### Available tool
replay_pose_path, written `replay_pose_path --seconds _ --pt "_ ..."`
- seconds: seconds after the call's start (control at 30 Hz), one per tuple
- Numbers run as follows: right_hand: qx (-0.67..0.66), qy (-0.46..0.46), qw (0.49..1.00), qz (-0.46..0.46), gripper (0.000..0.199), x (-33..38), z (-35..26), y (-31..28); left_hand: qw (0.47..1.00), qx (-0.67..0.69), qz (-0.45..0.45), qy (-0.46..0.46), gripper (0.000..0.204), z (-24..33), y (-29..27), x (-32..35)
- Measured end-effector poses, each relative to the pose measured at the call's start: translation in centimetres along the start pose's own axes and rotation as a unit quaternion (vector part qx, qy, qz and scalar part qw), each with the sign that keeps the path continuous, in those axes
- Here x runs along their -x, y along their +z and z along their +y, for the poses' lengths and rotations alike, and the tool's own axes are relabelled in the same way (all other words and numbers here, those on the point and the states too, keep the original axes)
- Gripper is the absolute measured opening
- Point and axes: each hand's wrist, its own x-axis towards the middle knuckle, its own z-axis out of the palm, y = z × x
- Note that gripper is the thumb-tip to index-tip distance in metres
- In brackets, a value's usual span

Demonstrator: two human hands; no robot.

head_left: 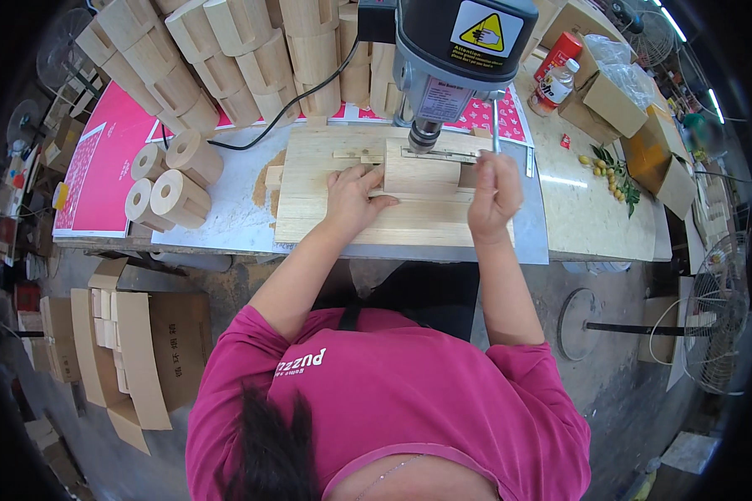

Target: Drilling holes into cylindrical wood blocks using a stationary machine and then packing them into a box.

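Observation:
A pale wooden cylinder (420,177) lies on its side on a wooden board, beneath the chuck (424,136) of a small drill press (464,50). At the cylinder's left end is my left hand (355,200), its fingers curled against the end and its thumb along the near side. My right hand (495,196) is closed around the lower end of the drill press's metal lever (495,125), right of the cylinder. A narrow slotted metal strip (443,155) shows at the cylinder's upper side. The drill tip is hidden from this view.
Several grooved wooden cylinders (175,188) stand at the left, and tall stacks (251,58) line the back. A black cable (284,113) crosses the table. A bottle (553,88), a fruit sprig (614,175) and open cartons (614,104) are at right. A carton of wooden pieces (154,351) sits below left.

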Motion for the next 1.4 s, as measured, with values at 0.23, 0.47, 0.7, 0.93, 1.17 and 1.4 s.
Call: replay_pose_path --seconds 0.23,0.47,0.7,0.93,1.17,1.4 --pt "0.021 -0.014 0.999 -0.023 0.012 -0.3 -0.3 -1.2 1.0 0.008 0.008 0.009 0.051 -0.3 0.6 0.1" --pt "0.106 0.065 0.992 -0.028 0.016 -14.0 -3.0 -0.8 0.999 0.026 -0.004 -0.019 0.047 -0.4 0.2 0.6" --pt "0.048 0.174 0.978 -0.104 0.031 -17.5 1.9 0.5 0.968 0.227 -0.014 -0.107 0.042 0.9 0.1 -0.5" --pt "0.108 0.112 0.884 -0.44 0.041 -3.9 6.0 -6.5 0.958 0.281 -0.016 -0.044 0.042 -0.4 1.2 -1.2" --pt "-0.041 0.397 0.849 -0.346 0.029 -0.1 3.5 -9.8 0.964 0.258 -0.024 0.053 0.036 0.2 -6.6 1.5" --pt "-0.131 0.442 0.848 -0.261 0.016 -0.5 -0.3 -11.6 0.8 0.549 0.072 -0.23 0.027 0.5 -14.3 2.7"
